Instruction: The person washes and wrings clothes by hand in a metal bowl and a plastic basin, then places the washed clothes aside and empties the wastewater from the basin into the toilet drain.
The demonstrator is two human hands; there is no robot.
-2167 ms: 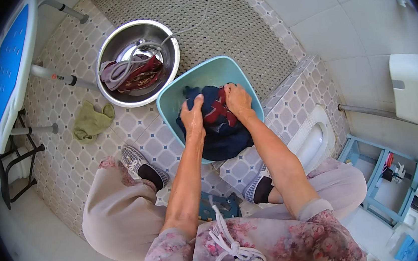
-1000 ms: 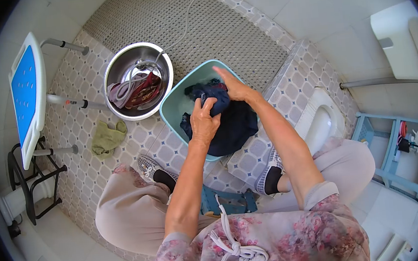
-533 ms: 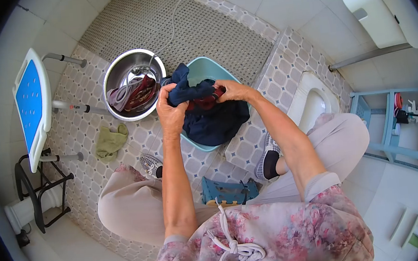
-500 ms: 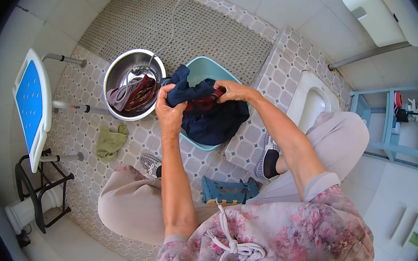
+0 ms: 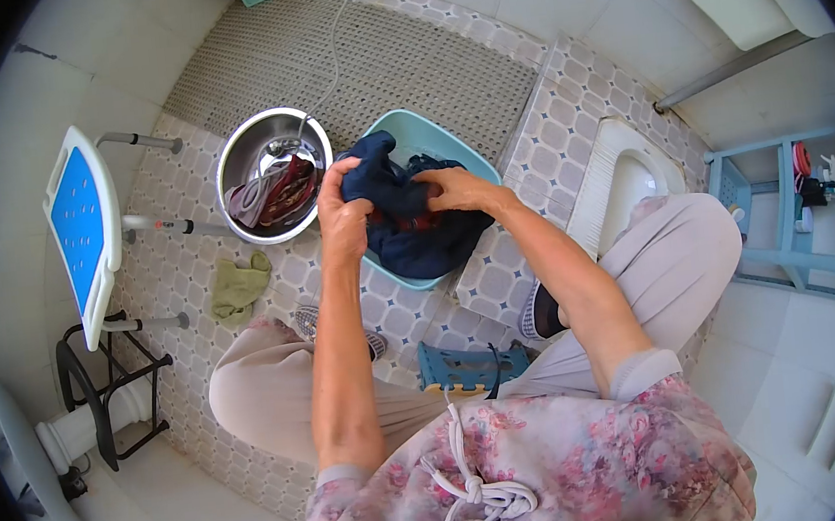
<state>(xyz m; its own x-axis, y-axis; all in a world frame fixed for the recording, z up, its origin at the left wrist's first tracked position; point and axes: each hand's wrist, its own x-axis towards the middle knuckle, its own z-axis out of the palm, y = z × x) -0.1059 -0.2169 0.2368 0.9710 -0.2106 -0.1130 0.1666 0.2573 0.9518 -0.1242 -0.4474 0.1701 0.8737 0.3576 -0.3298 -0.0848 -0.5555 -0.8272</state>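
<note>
A dark navy garment (image 5: 382,182) is bunched between my two hands over a teal plastic basin (image 5: 446,137). My left hand (image 5: 341,218) has its fingers and thumb closed on the garment's left side. On the other side, my right hand (image 5: 461,190) pinches the cloth with bent fingers. Below them, more dark blue cloth (image 5: 427,250) fills the lower part of the basin, and a patch of dark red cloth (image 5: 419,222) shows between the hands. Whether the navy and red cloth belong to one garment I cannot tell.
Left of the basin stands a steel bowl (image 5: 234,135) holding dark red cloth (image 5: 289,195) and a shower head with its hose. An olive cloth (image 5: 239,286) lies on the tiles. A blue-topped shower stool (image 5: 80,228) is left; a squat toilet (image 5: 630,175) and blue rack (image 5: 799,259) are right.
My hands have shifted slightly, and the navy cloth between them is gathered more, covering part of the red patch. The whole view has tilted a little.
</note>
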